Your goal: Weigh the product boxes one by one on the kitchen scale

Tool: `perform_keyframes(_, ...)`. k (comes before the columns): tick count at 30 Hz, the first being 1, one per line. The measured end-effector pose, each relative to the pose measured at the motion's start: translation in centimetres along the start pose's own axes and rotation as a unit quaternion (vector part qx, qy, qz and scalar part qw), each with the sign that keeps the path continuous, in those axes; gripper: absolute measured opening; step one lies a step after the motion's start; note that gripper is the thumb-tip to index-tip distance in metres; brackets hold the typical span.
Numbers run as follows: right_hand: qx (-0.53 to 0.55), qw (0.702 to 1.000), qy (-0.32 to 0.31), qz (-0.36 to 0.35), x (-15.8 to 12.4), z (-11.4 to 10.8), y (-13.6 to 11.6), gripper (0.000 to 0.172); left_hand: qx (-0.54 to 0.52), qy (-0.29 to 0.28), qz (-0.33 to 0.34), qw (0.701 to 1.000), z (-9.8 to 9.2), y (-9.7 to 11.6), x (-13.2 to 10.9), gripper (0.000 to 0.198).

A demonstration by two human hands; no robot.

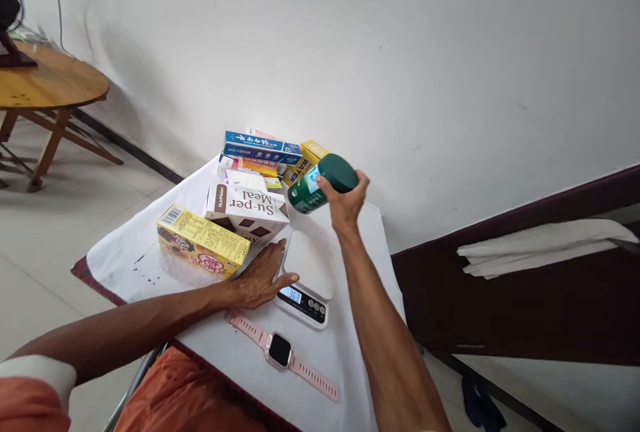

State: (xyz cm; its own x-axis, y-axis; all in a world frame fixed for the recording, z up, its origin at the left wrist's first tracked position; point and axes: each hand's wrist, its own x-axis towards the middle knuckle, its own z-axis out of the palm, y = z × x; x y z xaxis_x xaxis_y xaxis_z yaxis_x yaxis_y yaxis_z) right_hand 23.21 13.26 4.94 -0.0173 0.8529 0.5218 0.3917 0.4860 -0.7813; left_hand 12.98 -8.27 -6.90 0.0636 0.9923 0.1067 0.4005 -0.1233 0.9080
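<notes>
The right fingers (362, 183) partly hide the green canister (307, 193).

Table (379, 252), far-right corner: room to pass.
Right edge: right forearm (380, 332) intrudes.
Far-left corner: boxes (245, 202) bar passage.
Centre: scale (307, 262), left hand (259, 279) obstruct.
Near edge: pink watch (279, 350) lies alongside.

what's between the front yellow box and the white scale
In the head view, the left hand lies between the front yellow box and the white scale.
</notes>
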Motion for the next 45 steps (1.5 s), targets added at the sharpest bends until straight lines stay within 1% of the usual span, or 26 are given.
perform_keyframes(2, 0.004, 1.000, -0.013, -0.028, -0.5, -3.2, -1.1, 0.089, 0.004, -0.002, -0.002, 1.000, -0.1, 0.2, 0.0, 0.091)
perform_keyframes(4, 0.001, 0.999, -0.041, -0.029, -1.9, -6.1, -2.3, 0.087, 0.010, -0.003, -0.003, 1.000, -0.2, 0.3, 0.1, 0.090)
perform_keyframes(6, -0.005, 0.998, -0.068, -0.013, -3.9, -8.4, -3.1, 0.088, 0.014, -0.003, -0.002, 1.000, -0.2, 0.4, 0.1, 0.091)
perform_keyframes(8, -0.008, 0.996, -0.088, 0.010, -6.2, -9.9, -3.6, 0.090, 0.012, 0.004, 0.003, 1.000, -0.2, 0.3, 0.1, 0.088)
perform_keyframes(11, -0.014, 0.994, -0.101, 0.034, -9.0, -11.2, -3.7, 0.092, 0.003, 0.012, 0.015, 1.000, -0.1, -0.2, 0.1, 0.079)
perform_keyframes(14, -0.019, 0.995, -0.095, 0.031, -10.6, -11.6, -3.3, 0.094, 0.007, 0.010, 0.026, 1.000, -0.1, -0.6, 0.0, 0.075)
perform_keyframes(18, -0.006, 0.995, -0.099, 0.028, -11.3, -11.6, -2.7, 0.098, 0.022, 0.012, 0.025, 0.999, -0.2, -0.5, 0.1, 0.074)
perform_keyframes(21, 0.005, 0.992, -0.120, 0.047, -11.6, -11.9, -2.3, 0.106, 0.026, 0.008, 0.032, 0.999, -0.2, -0.4, 0.1, 0.074)
perform_keyframes(23, 0.022, 0.989, -0.136, 0.055, -11.5, -12.5, -2.2, 0.110, 0.027, 0.008, 0.038, 0.999, -0.3, -0.3, 0.1, 0.073)
perform_keyframes(25, 0.061, 0.989, -0.128, 0.045, -11.1, -13.5, -2.2, 0.104, 0.024, 0.010, 0.039, 0.999, -0.3, -0.3, 0.2, 0.073)
perform_keyframes(28, 0.107, 0.991, -0.073, 0.019, -10.1, -15.4, -2.4, 0.086, 0.011, 0.014, 0.036, 0.999, -0.3, -0.3, 0.2, 0.074)
perform_keyframes(30, 0.107, 0.993, -0.049, 0.011, -9.7, -16.2, -2.5, 0.082, 0.005, 0.018, 0.036, 0.999, -0.3, -0.2, 0.2, 0.075)
perform_keyframes(31, 0.104, 0.993, -0.049, 0.013, -9.7, -16.3, -2.4, 0.084, 0.004, 0.020, 0.037, 0.999, -0.3, -0.2, 0.2, 0.075)
perform_keyframes(33, 0.102, 0.992, -0.072, 0.032, -10.1, -15.8, -1.8, 0.096, 0.008, 0.022, 0.039, 0.999, -0.3, -0.1, 0.2, 0.074)
perform_keyframes(35, 0.099, 0.987, -0.108, 0.063, -11.2, -14.6, -0.9, 0.111, 0.017, 0.021, 0.039, 0.999, -0.4, -0.1, 0.1, 0.074)
perform_keyframes(37, 0.098, 0.982, -0.137, 0.089, -12.5, -12.9, 0.2, 0.118, 0.025, 0.018, 0.037, 0.999, -0.4, -0.1, 0.1, 0.073)
perform_keyframes(39, 0.110, 0.977, -0.147, 0.108, -13.7, -11.2, 1.1, 0.116, 0.030, 0.013, 0.035, 0.999, -0.4, -0.2, 0.1, 0.073)
perform_keyframes(41, 0.119, 0.975, -0.140, 0.122, -14.5, -9.8, 1.5, 0.110, 0.033, 0.015, 0.032, 0.999, -0.4, -0.4, 0.2, 0.073)
perform_keyframes(43, 0.116, 0.977, -0.128, 0.125, -14.9, -8.9, 1.5, 0.105, 0.034, 0.023, 0.031, 0.999, -0.4, -0.6, 0.3, 0.072)
perform_keyframes(45, 0.114, 0.978, -0.125, 0.121, -14.8, -8.5, 1.3, 0.101, 0.033, 0.030, 0.034, 0.998, -0.3, -0.8, 0.4, 0.071)
